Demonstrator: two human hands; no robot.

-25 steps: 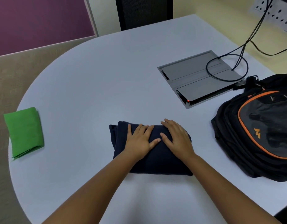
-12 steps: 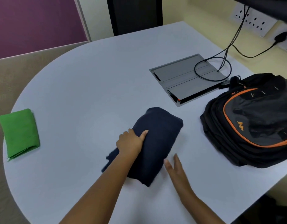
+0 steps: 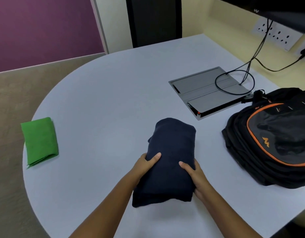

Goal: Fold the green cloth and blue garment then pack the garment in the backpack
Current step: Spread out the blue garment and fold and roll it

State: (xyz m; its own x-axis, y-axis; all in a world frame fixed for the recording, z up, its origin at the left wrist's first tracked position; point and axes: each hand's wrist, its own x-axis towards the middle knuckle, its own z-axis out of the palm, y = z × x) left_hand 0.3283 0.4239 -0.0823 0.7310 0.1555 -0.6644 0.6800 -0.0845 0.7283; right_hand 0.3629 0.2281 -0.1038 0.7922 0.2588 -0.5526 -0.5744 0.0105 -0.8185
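The dark blue garment [image 3: 170, 152] is folded into a thick bundle at the middle of the white table [image 3: 105, 100], its long side pointing away from me. My left hand [image 3: 146, 164] grips its left side with the thumb on top. My right hand [image 3: 193, 176] grips its right side the same way. The green cloth [image 3: 39, 141] lies folded near the table's left edge, far from both hands. A black backpack [image 3: 275, 140] with orange trim lies on its back at the right; whether its zip is undone I cannot tell.
A grey cable box [image 3: 208, 90] is set into the table behind the garment, with black cables [image 3: 234, 83] looping over it up to wall sockets [image 3: 277, 35]. A dark monitor edge [image 3: 277, 7] hangs at the top right. The table's rounded edge runs along the left.
The garment lay crosswise under both flat hands, then was turned lengthwise by my left hand. Now both hands grip its sides. The view has swung left and up.
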